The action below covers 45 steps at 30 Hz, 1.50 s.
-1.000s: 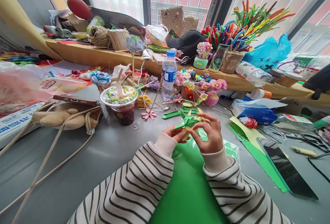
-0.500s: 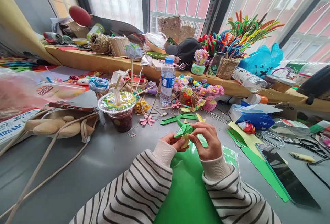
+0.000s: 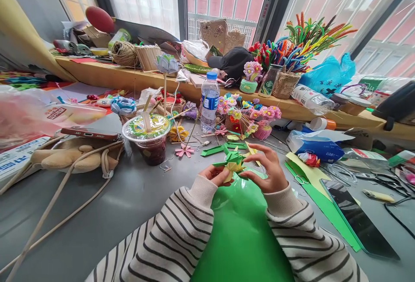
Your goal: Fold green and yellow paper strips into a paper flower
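Observation:
My left hand (image 3: 212, 174) is closed on a folded paper flower (image 3: 234, 167), pinching its yellow part between thumb and fingers. Green paper leaves stick out behind and above the yellow petals. Just to the right of it, my right hand (image 3: 267, 167) has its thumb and fingers spread apart; whether a fingertip still brushes the flower is hard to tell. Below both hands lies a glossy green sheet (image 3: 241, 238). Green folded paper strips (image 3: 212, 150) rest on the table beyond the hands, near a pale yellow paper piece (image 3: 256, 154).
A lidded drink cup (image 3: 147, 139) and a pink paper flower (image 3: 184, 150) stand to the left. Ahead are a water bottle (image 3: 209, 102) and crocheted flowers (image 3: 267, 115). On the right lie a dark tablet-like slab (image 3: 358, 217), scissors (image 3: 391, 182) and a blue tissue pack (image 3: 316, 145).
My right hand has moved off to the right and its fingers have spread. The paper flower has turned in my left hand, so more of its yellow petals show.

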Each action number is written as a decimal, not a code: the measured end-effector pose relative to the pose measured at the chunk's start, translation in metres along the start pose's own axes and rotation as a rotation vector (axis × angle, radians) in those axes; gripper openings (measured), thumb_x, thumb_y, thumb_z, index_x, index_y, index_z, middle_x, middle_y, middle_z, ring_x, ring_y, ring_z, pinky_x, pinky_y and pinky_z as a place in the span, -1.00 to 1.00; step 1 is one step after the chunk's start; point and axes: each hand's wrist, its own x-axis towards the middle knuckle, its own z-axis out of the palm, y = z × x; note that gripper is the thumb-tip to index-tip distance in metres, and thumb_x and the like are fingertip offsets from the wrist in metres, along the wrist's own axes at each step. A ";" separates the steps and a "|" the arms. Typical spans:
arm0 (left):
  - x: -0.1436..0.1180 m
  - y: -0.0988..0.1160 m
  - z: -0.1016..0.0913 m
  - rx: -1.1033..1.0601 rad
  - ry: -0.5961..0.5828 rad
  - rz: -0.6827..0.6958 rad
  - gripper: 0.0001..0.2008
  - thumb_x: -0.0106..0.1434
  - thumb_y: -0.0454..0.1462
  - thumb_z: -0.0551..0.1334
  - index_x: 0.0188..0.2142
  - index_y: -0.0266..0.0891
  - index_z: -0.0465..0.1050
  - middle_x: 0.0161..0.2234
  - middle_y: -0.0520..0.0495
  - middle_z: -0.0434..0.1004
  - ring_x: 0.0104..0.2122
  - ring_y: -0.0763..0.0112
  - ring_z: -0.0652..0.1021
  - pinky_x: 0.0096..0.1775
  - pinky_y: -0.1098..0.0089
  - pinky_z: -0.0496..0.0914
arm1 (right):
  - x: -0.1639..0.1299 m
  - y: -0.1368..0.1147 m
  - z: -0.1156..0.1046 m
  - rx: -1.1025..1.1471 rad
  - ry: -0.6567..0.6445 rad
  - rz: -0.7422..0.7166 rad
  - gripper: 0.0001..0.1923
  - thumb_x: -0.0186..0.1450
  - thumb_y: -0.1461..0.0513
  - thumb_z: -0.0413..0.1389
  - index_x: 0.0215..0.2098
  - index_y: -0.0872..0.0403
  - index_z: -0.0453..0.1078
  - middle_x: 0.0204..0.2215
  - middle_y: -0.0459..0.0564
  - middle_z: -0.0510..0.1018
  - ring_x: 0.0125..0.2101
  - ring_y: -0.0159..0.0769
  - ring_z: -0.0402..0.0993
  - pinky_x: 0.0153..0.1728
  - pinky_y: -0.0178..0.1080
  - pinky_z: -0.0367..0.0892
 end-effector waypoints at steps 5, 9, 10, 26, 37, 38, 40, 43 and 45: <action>0.002 0.001 -0.002 0.025 -0.027 -0.017 -0.57 -0.40 -0.13 0.36 -0.53 -0.35 0.33 -0.65 0.05 0.41 -0.67 0.53 0.43 -0.54 0.47 0.34 | -0.001 0.001 0.001 0.058 -0.037 0.023 -0.87 0.01 0.16 0.13 -0.47 0.02 0.34 -0.13 0.01 0.28 -0.15 -0.22 0.17 -0.24 -0.15 0.24; 0.000 0.003 0.000 -0.009 -0.017 -0.006 -0.57 -0.38 -0.14 0.35 -0.51 -0.35 0.34 -0.64 0.07 0.41 -0.66 0.56 0.42 -0.53 0.48 0.34 | -0.001 -0.006 0.003 0.086 0.017 0.050 -0.91 0.01 0.22 0.13 -0.47 0.02 0.34 -0.12 0.01 0.27 -0.15 -0.22 0.18 -0.24 -0.15 0.26; -0.001 0.004 0.001 -0.016 -0.011 0.003 -0.57 -0.36 -0.14 0.35 -0.50 -0.35 0.34 -0.64 0.07 0.40 -0.66 0.56 0.42 -0.53 0.48 0.34 | -0.001 -0.008 0.003 0.099 0.034 0.061 -0.91 0.01 0.23 0.13 -0.47 0.02 0.34 -0.12 0.02 0.26 -0.15 -0.22 0.19 -0.24 -0.14 0.26; -0.003 0.001 0.004 0.029 -0.176 -0.093 -0.56 -0.28 -0.18 0.34 -0.38 -0.34 0.36 -0.55 -0.01 0.46 -0.50 0.46 0.49 -0.38 0.44 0.35 | -0.006 -0.018 0.017 0.160 0.217 0.140 -0.98 0.03 0.26 0.11 -0.52 0.03 0.33 -0.15 0.00 0.26 -0.13 -0.21 0.19 -0.22 -0.12 0.25; -0.004 -0.002 0.005 0.069 -0.096 -0.024 -0.52 -0.32 -0.15 0.34 -0.38 -0.33 0.30 -0.63 0.03 0.43 -0.61 0.45 0.47 -0.45 0.39 0.37 | -0.010 -0.020 0.022 0.196 0.121 0.127 -0.96 0.05 0.24 0.08 -0.49 0.03 0.34 -0.12 0.00 0.26 -0.11 -0.19 0.15 -0.21 -0.10 0.24; -0.005 -0.002 0.006 0.081 -0.096 -0.012 -0.52 -0.31 -0.14 0.34 -0.38 -0.32 0.29 -0.64 0.03 0.42 -0.63 0.45 0.46 -0.47 0.40 0.37 | -0.010 -0.020 0.022 0.194 0.116 0.127 -0.96 0.04 0.23 0.08 -0.49 0.03 0.34 -0.12 0.00 0.26 -0.11 -0.19 0.15 -0.21 -0.10 0.24; -0.006 -0.001 0.006 0.103 -0.092 0.013 -0.53 -0.30 -0.14 0.33 -0.39 -0.32 0.28 -0.66 0.05 0.42 -0.65 0.48 0.45 -0.50 0.43 0.36 | -0.010 -0.019 0.022 0.187 0.116 0.125 -0.96 0.04 0.23 0.09 -0.51 0.03 0.35 -0.12 -0.01 0.26 -0.11 -0.20 0.15 -0.21 -0.10 0.24; -0.008 -0.001 0.007 0.128 -0.098 0.037 -0.56 -0.28 -0.14 0.33 -0.41 -0.33 0.30 -0.67 0.06 0.40 -0.66 0.49 0.45 -0.52 0.44 0.35 | -0.011 -0.018 0.022 0.176 0.134 0.139 -0.96 0.04 0.24 0.08 -0.53 0.04 0.34 -0.13 -0.01 0.28 -0.12 -0.20 0.16 -0.21 -0.09 0.24; -0.009 -0.001 0.007 0.130 -0.111 0.041 -0.57 -0.26 -0.15 0.32 -0.39 -0.33 0.30 -0.67 0.06 0.39 -0.65 0.47 0.45 -0.51 0.42 0.35 | -0.011 -0.018 0.022 0.177 0.141 0.160 -0.96 0.05 0.24 0.08 -0.54 0.05 0.34 -0.13 0.00 0.28 -0.12 -0.19 0.16 -0.21 -0.09 0.24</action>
